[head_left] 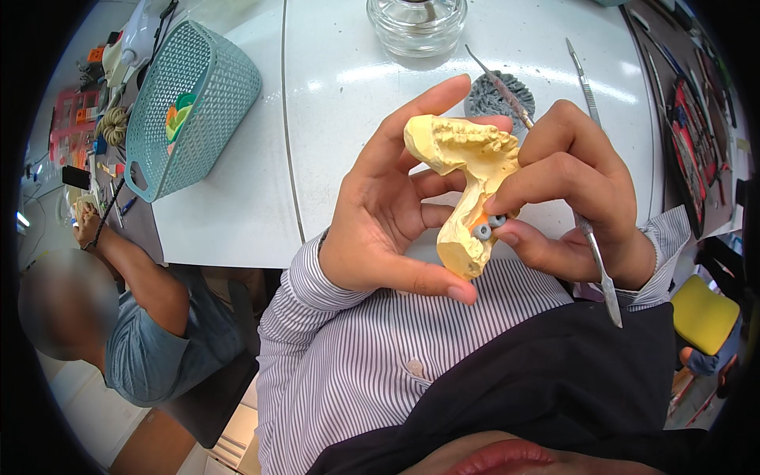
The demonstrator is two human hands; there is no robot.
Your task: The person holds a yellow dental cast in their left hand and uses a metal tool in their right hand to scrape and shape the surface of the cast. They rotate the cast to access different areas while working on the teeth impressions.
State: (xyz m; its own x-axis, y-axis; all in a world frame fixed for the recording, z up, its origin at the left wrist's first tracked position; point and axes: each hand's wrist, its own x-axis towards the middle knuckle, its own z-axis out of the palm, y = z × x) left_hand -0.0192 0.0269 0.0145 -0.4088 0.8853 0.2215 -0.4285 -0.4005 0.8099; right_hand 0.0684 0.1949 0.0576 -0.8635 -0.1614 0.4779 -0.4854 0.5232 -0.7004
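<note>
A pale yellow plaster dental model [447,146] rests tilted in my left hand [372,218], its fingers behind it and its thumb along the lower edge. Two small grey pieces with holes [482,231] sit side by side on its lower part, beside an orange patch. My right hand [582,178] is closed around a double-ended metal carving tool [606,291], whose blade points down past the wrist. The thumb and forefinger of that hand come up to the grey pieces and touch the model. Part of the tool's shaft is hidden by the fingers.
On the white table [229,229] stand a glass burner [416,30] and a light blue basket [229,111]. A dark grey ridged disc [483,99] and a scalpel-like tool [582,75] lie beyond my hands. An instrument case [685,134] is at right; another person [150,340] sits at left.
</note>
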